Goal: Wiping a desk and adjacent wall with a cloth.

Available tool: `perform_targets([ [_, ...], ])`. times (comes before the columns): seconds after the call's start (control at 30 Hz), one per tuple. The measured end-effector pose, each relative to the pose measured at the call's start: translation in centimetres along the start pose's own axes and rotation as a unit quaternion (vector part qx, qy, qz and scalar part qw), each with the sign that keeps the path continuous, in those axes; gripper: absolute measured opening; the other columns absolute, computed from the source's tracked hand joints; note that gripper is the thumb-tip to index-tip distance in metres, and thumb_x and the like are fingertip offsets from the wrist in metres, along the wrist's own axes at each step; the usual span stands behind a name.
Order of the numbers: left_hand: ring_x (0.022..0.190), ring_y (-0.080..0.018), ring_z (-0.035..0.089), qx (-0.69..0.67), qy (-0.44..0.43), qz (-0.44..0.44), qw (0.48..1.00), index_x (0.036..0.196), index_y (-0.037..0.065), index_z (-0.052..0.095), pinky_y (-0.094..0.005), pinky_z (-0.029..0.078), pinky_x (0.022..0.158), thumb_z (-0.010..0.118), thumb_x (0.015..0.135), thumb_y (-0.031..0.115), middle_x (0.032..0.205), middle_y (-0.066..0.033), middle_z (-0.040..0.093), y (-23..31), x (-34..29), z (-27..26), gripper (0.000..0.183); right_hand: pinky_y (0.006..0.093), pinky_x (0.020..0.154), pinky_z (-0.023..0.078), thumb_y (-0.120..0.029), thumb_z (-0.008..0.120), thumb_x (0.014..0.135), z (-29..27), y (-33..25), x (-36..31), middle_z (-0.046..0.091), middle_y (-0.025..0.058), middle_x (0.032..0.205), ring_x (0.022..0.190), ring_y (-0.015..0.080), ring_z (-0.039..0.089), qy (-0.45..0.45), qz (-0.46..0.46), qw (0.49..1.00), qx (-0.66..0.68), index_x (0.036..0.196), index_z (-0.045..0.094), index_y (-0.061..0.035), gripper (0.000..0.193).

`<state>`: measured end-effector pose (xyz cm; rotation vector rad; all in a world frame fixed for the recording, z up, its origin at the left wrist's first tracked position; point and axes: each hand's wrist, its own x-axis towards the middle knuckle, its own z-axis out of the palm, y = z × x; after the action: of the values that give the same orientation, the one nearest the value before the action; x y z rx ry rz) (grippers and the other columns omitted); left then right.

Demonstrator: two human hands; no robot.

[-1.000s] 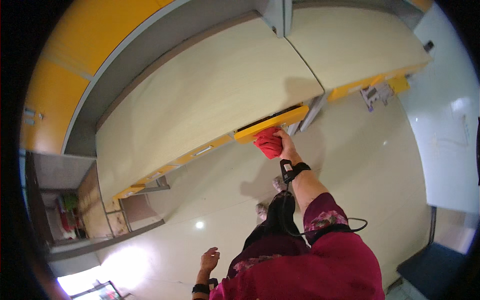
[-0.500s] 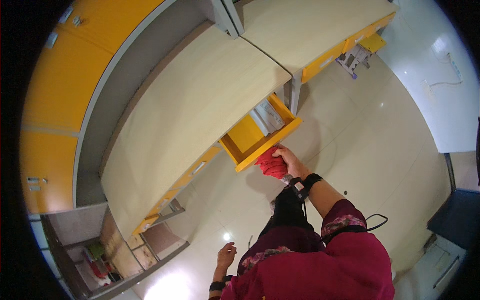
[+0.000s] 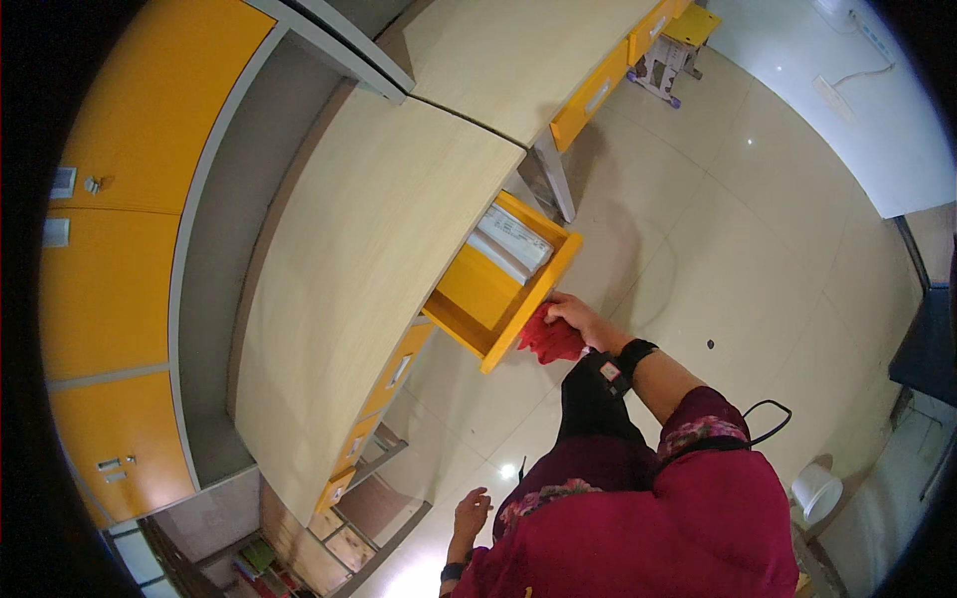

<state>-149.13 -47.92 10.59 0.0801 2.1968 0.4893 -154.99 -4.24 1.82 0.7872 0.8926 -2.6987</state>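
Observation:
A yellow drawer (image 3: 533, 307) stands pulled out from the pale wooden desk (image 3: 369, 209). White booklets or papers (image 3: 510, 242) lie at the far end inside it. My right hand (image 3: 575, 315) is closed on a crumpled red cloth (image 3: 554, 337), just outside the drawer's front panel. The cloth touches or nearly touches that panel, and some of my fingers are hidden. Away from the desk, my left hand (image 3: 473, 512) hangs low beside my body, holding nothing, its fingers loosely apart.
More closed yellow drawers (image 3: 401, 369) run along the desk's front. Yellow cabinets (image 3: 130, 289) rise behind the desk. A second desk (image 3: 498, 70) adjoins it, with a yellow-topped stool (image 3: 688, 30) beyond. At the right, a white bucket (image 3: 817, 492) stands on the tiled floor.
My view has shifted, bringing the bucket into sight. The drawer appears pulled further out. My right hand still holds the red cloth by its front panel; my left hand still hangs low.

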Motion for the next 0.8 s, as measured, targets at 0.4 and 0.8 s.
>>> perform_targets([
  [0.4,0.075,-0.02,0.061,0.058,-0.026,-0.014,0.998,0.104,0.007,0.053,-0.0305,0.046,0.068,0.049,0.079,0.024,0.08,-0.0099,0.063,2.9,0.2,0.5,0.03,0.024,0.075,0.041,0.001,0.05,0.059,-4.1,2.9,-2.8,0.057,0.0023,0.089,0.08,0.013,0.053,0.03,-0.003,0.999,-0.045,0.101,0.054,-0.0048,0.043],
  [0.8,0.07,-0.018,0.062,0.087,-0.03,0.0,0.996,0.105,0.006,0.052,-0.0291,0.046,0.064,0.049,0.08,0.025,0.08,-0.0093,0.063,4.5,0.9,-0.2,0.032,0.0248,0.064,0.042,-0.005,0.055,0.057,-5.4,3.3,-1.7,0.058,0.004,0.078,0.069,0.0136,0.053,0.053,-0.011,0.993,-0.105,0.087,0.058,-0.005,0.029],
])
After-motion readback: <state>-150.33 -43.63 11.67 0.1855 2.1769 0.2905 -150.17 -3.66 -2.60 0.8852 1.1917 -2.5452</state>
